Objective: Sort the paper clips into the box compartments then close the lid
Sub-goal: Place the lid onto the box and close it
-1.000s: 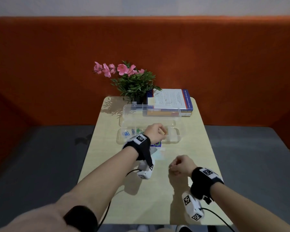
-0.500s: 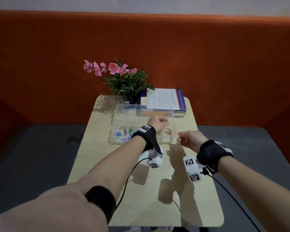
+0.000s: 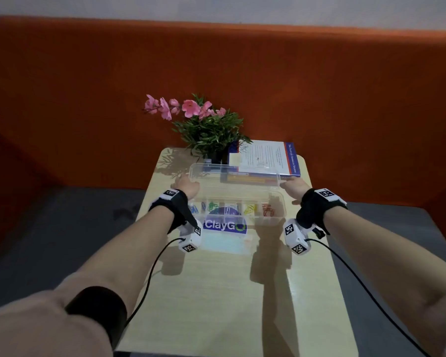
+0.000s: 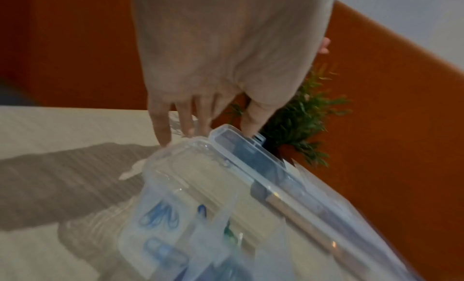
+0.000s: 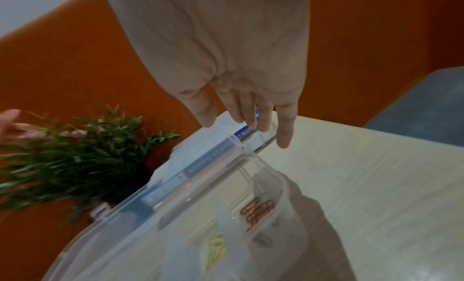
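On the bench the clear compartment box holds paper clips sorted by colour, and beyond it left hand and right hand, grip released with straight fingers, touch the raised lid's ends, so lid closing is judged in hand, next needing an even forward swing and press.

Right hand with straight fingers at clear lid end, copper paper clips and yellow paper clips in separate compartments, book, plant, worktop

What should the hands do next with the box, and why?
Probably swing the lid forward and down onto the box. The clips look sorted, the lid is open, and the left hand and right hand are at its ends.
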`<state>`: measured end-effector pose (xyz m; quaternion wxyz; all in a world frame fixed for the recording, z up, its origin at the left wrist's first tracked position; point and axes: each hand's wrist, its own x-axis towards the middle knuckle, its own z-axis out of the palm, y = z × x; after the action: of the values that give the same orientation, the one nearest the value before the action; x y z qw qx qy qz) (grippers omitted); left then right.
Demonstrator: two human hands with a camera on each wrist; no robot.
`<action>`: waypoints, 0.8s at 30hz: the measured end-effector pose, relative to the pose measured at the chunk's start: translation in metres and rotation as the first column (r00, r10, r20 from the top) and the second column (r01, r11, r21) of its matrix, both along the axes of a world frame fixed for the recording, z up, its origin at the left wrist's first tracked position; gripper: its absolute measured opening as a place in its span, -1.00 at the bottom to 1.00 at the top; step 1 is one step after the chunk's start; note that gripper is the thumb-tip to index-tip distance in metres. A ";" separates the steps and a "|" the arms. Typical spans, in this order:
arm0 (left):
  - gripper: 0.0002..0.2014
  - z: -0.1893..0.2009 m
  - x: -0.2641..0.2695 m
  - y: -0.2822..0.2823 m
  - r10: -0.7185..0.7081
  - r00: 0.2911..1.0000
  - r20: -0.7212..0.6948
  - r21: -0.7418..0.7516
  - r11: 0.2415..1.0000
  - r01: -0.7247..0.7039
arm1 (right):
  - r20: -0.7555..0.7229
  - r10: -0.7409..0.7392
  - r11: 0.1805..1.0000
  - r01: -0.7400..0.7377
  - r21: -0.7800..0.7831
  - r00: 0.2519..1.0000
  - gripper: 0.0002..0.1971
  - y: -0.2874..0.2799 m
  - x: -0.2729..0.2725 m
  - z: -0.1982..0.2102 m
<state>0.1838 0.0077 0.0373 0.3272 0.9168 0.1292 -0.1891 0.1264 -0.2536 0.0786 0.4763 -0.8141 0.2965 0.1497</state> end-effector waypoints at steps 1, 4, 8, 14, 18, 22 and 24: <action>-0.41 0.001 0.003 0.001 0.004 1.000 -0.030 -0.087 0.996 -0.007 | -0.015 0.025 0.999 -0.024 0.022 1.000 -0.55 0.001 0.002 0.001; -0.43 0.004 0.007 0.004 0.075 0.994 -0.080 -0.281 0.955 -0.095 | -0.018 -0.003 0.980 0.007 0.198 1.000 -0.48 -0.001 0.006 -0.003; -0.48 0.002 0.005 0.010 0.152 0.980 -0.126 -0.491 0.849 -0.195 | 0.018 -0.166 0.905 0.145 0.401 0.986 -0.47 -0.005 0.002 -0.009; -0.40 -0.006 -0.009 0.021 0.234 0.958 -0.168 -0.714 0.642 -0.281 | 0.047 -0.336 0.772 0.246 0.586 0.941 -0.67 -0.014 -0.012 -0.022; -0.17 -0.010 -0.019 0.027 0.198 0.960 -0.197 -0.713 0.644 -0.279 | 0.046 -0.350 0.729 0.242 0.640 0.935 -0.63 -0.013 -0.027 -0.032; -0.52 -0.015 -0.025 0.028 0.028 0.998 -0.061 -0.516 0.854 -0.056 | 0.022 -0.248 0.807 0.194 0.558 0.969 -0.49 -0.011 -0.039 -0.045; -0.43 -0.018 -0.025 0.030 -0.122 0.993 0.000 -0.336 0.935 0.115 | 0.030 -0.180 0.880 0.147 0.451 0.983 -0.47 -0.010 -0.046 -0.048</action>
<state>0.1590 0.0380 0.0194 0.4649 0.8520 0.0432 -0.2370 0.0809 -0.2632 0.0307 0.6714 -0.6599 0.3048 0.1440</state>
